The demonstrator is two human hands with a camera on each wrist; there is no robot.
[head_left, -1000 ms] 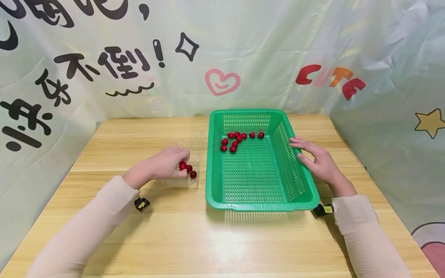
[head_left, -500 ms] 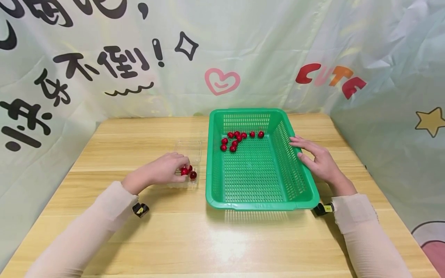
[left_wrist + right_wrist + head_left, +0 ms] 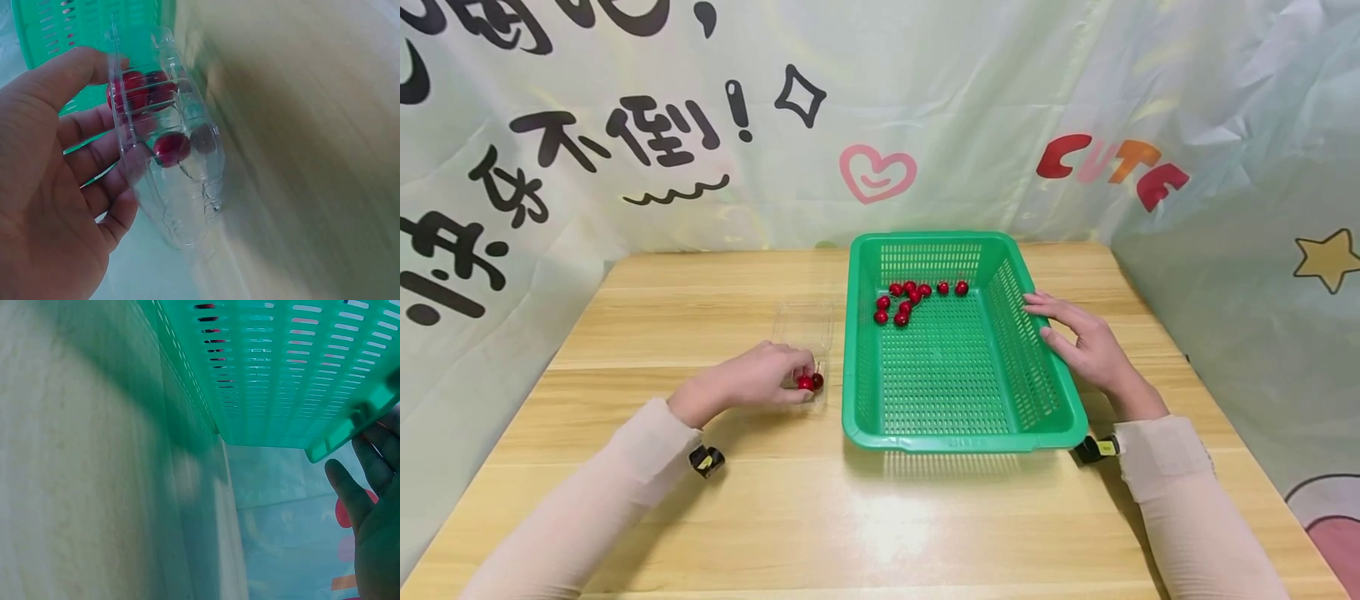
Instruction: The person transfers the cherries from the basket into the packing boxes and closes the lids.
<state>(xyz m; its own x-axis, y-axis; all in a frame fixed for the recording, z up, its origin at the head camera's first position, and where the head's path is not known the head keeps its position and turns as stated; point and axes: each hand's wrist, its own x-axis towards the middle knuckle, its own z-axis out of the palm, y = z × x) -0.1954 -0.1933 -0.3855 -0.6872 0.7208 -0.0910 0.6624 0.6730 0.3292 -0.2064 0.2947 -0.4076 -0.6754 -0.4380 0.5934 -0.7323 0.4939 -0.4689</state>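
My left hand (image 3: 760,375) reaches into a clear plastic box (image 3: 805,321), left of the green basket (image 3: 962,442). Thumb and fingers close around a red cherry (image 3: 805,382). A darker cherry (image 3: 817,381) lies right beside it. Through the box wall (image 3: 187,212), the left wrist view shows the cherry (image 3: 128,94) by the thumb and another cherry (image 3: 172,149) lower down. My right hand (image 3: 1086,342) rests on the basket's right rim with fingers fairly straight. From below, the right wrist view shows this hand (image 3: 381,506) at the rim.
Several cherries (image 3: 913,297) with stems lie inside the basket toward its back left corner. The wooden table (image 3: 760,508) meets a printed cloth backdrop (image 3: 962,108) behind and at the sides. Black wrist devices (image 3: 706,460) hang below the sleeves.
My left hand has shifted slightly toward me and right inside the box, bringing the red cherry along to the darker one. My right hand stays on the rim.
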